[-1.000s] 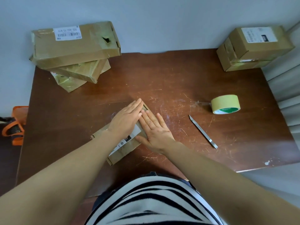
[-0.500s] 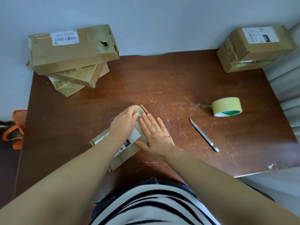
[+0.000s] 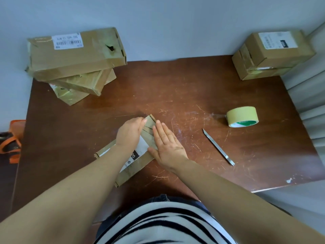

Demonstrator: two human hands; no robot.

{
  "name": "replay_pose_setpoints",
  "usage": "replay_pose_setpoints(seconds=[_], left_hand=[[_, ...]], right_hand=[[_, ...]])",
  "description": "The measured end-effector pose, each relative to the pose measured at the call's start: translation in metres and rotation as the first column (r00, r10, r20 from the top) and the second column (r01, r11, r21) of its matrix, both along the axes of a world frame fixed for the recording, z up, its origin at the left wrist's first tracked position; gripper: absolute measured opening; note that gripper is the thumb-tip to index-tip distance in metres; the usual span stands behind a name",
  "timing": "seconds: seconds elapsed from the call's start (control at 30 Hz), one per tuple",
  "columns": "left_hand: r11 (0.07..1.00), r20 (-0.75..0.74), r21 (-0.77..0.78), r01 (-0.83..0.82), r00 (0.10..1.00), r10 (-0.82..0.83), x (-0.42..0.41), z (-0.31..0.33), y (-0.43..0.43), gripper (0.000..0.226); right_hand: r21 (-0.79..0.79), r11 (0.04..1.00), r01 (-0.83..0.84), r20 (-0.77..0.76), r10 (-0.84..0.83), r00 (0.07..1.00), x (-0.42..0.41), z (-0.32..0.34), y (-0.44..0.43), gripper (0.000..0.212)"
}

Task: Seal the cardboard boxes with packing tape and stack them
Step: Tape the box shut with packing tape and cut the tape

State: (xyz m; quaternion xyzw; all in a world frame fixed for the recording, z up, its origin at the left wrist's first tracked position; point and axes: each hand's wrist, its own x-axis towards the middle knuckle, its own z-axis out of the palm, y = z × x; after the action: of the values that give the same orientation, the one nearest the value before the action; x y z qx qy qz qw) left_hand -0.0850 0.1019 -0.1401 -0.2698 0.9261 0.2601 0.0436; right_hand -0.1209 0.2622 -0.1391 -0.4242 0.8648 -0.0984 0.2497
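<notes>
The box (image 3: 133, 169) lies flat at the near middle of the table (image 3: 175, 88), under both your hands. Its long axis runs slantwise, from near-left to far-right. Your left hand (image 3: 130, 133) grips the far end, with the fingers bent over the left edge and the thumb on top. Your right hand (image 3: 168, 147) presses on the right side with straight, close fingers.

The tape (image 3: 242, 114) stands well apart to the right, so I think your right hand is the nearer one to fetch it. The knife (image 3: 218, 147) lies between them (mind the blade as you reach).

The table is dark and much scratched. A stack (image 3: 75, 57) sits at its back left and two boxes (image 3: 270, 55) at its back right, both against the grey wall (image 3: 175, 23). An orange bag (image 3: 14, 138) is on the floor at the left.
</notes>
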Motion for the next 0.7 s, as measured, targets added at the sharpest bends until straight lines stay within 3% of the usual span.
replay_pose_setpoints(seconds=[0.1, 0.23, 0.37, 0.5, 0.63, 0.7], left_hand=[[0.997, -0.004, -0.068, 0.020, 1.000, -0.020, -0.003, 0.003, 0.005, 0.042], [0.885, -0.017, -0.366, 0.287, 0.949, -0.315, 0.011, -0.006, 0.014, 0.053], [0.852, 0.075, -0.364, 0.377, 0.924, -0.376, 0.016, -0.006, 0.012, 0.063], [0.892, 0.052, -0.366, 0.267, 0.962, -0.267, 0.018, -0.008, 0.013, 0.056], [0.975, 0.095, -0.222, 0.027, 0.995, -0.006, 0.000, 0.000, 0.023, 0.053], [0.968, 0.126, -0.249, 0.026, 0.992, 0.006, -0.003, -0.001, 0.025, 0.052]], right_hand=[[-0.002, 1.000, -0.001, 0.022, 0.001, 1.000, -0.002, 0.002, 0.001, 0.067], [-0.022, 1.000, 0.015, 0.015, -0.015, 1.000, 0.000, 0.000, -0.002, 0.076], [0.009, 1.000, -0.002, 0.000, 0.002, 1.000, 0.001, -0.003, 0.001, 0.090], [0.038, 0.999, -0.010, 0.000, 0.010, 1.000, -0.001, 0.001, -0.002, 0.093], [0.039, 0.999, -0.002, -0.011, 0.003, 1.000, 0.001, -0.002, -0.001, 0.088], [0.036, 0.999, 0.006, -0.002, -0.006, 1.000, 0.001, -0.003, -0.003, 0.089]])
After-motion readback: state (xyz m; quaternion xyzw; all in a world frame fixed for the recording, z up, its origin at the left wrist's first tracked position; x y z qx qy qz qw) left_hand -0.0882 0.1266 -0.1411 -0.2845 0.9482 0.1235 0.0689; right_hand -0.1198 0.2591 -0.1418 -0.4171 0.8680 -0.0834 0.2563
